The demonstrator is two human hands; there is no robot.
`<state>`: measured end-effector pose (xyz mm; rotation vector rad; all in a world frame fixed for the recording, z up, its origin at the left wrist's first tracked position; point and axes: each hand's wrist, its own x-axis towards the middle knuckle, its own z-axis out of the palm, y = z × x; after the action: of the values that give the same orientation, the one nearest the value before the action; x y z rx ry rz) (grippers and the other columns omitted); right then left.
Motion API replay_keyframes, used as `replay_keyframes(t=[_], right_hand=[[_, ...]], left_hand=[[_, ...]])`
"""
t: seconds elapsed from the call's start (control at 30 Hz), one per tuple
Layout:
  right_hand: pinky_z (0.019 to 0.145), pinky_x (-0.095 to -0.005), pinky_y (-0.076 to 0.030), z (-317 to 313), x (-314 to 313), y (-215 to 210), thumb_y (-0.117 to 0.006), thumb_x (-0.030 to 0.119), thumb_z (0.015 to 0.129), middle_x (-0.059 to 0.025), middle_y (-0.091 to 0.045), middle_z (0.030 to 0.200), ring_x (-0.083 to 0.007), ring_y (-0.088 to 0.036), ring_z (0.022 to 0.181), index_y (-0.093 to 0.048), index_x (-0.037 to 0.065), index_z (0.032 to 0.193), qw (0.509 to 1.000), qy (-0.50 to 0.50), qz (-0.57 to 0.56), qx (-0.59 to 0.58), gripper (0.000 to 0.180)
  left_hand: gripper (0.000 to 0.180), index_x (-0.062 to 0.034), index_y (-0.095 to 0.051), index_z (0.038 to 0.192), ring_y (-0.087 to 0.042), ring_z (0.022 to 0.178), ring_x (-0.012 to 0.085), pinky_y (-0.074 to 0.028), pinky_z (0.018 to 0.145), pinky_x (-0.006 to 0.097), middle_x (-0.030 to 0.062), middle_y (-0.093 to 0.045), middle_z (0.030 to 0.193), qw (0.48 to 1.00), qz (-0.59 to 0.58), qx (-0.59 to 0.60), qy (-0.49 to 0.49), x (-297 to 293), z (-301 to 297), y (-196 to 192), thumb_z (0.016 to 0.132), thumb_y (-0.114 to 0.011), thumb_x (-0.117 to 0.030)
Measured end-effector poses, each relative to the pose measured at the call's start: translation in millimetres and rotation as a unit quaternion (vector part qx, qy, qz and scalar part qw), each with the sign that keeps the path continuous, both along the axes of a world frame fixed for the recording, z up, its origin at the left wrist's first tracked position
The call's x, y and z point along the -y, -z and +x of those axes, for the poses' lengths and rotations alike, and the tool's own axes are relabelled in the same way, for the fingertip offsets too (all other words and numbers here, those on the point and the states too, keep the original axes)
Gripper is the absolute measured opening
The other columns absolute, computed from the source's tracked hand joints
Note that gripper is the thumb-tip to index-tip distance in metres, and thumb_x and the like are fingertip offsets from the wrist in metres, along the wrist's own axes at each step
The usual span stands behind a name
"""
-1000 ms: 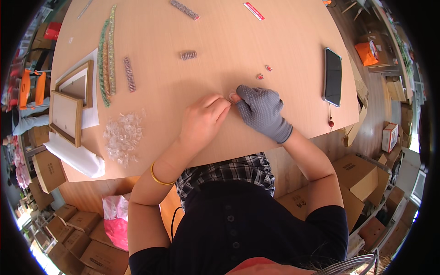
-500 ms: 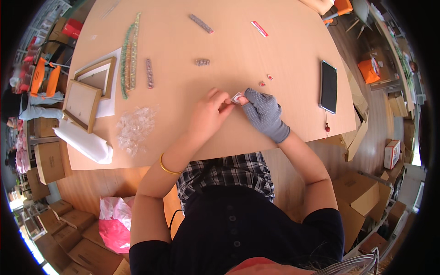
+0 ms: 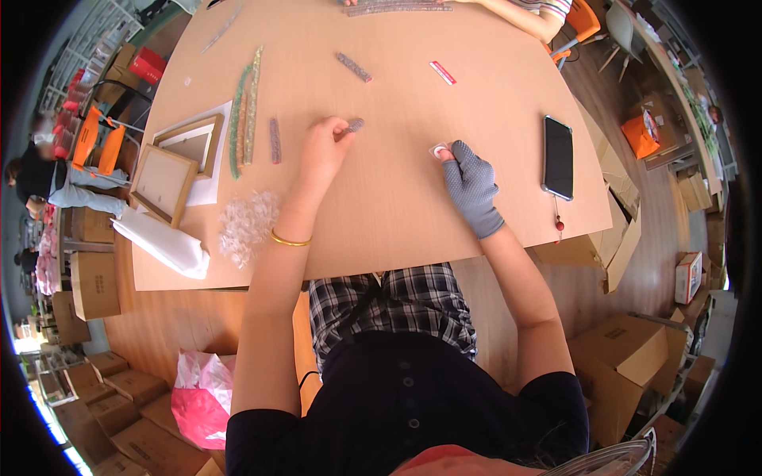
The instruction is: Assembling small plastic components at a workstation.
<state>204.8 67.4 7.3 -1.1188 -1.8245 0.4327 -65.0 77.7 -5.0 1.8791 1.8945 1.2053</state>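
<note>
My bare left hand, a gold bangle on its wrist, reaches out over the table. Its thumb and fingertips close on the left end of a short greyish stack of small pieces. To the right, my right hand wears a grey dotted glove that leaves the thumb tip bare. It pinches a small clear packet with something red and white at it. Longer grey stacks lie nearby, one left of my left hand and another beyond it.
Green and yellowish strands, wooden frames, a white roll and a heap of clear wrappers lie at left. A red-and-white strip and a phone lie rightward. Another person's arm rests at the far edge.
My left hand has left the packet and moved forward-left onto the short stack. My right hand keeps the packet and has shifted slightly right. The view has shifted, showing more of the other person.
</note>
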Motion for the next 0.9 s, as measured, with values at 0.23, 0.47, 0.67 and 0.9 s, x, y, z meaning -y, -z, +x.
replay_keyframes(t=[0.23,0.47,0.67,0.9], right_hand=[[0.058,-0.0361,-0.052,0,-5,1,-0.062,0.014,0.097,-0.0164,-0.065,0.077,-0.0342,-0.065,0.063,-0.061,0.006,0.086,0.999,-0.050,0.003,-0.010,0.015],[0.055,-0.0372,-0.050,1,-5,6,-0.062,0.014,0.096,-0.0162,-0.064,0.075,-0.0345,-0.064,0.061,-0.061,0.006,0.084,0.999,-0.030,0.006,-0.033,0.015],[0.054,-0.0369,-0.050,-1,-6,4,-0.064,0.014,0.096,-0.0168,-0.063,0.072,-0.0337,-0.063,0.058,-0.061,0.006,0.083,0.999,-0.032,-0.006,-0.034,0.015],[0.055,-0.0363,-0.050,0,-3,4,-0.065,0.013,0.095,-0.0158,-0.063,0.071,-0.0321,-0.064,0.058,-0.064,0.005,0.086,0.999,-0.040,-0.005,-0.028,0.012]], left_hand=[[0.015,0.0007,-0.067,0.094,-0.067,0.064,0.0213,-0.054,0.061,0.033,0.0124,-0.068,0.077,0.999,-0.013,0.041,-0.012,9,-1,-6,0.082,-0.075,-0.002],[0.009,-0.0015,-0.065,0.093,-0.068,0.067,0.0224,-0.054,0.060,0.034,0.0098,-0.069,0.082,0.998,0.009,0.027,0.047,43,49,-19,0.086,-0.070,-0.003],[0.012,-0.0082,-0.067,0.093,-0.068,0.076,0.0224,-0.057,0.063,0.035,0.0047,-0.065,0.088,0.961,0.081,-0.204,0.169,58,81,-2,0.082,-0.073,-0.009],[0.011,-0.0087,-0.069,0.091,-0.067,0.078,0.0221,-0.057,0.063,0.035,0.0032,-0.065,0.089,0.955,0.111,-0.200,0.189,61,84,2,0.081,-0.073,-0.007]])
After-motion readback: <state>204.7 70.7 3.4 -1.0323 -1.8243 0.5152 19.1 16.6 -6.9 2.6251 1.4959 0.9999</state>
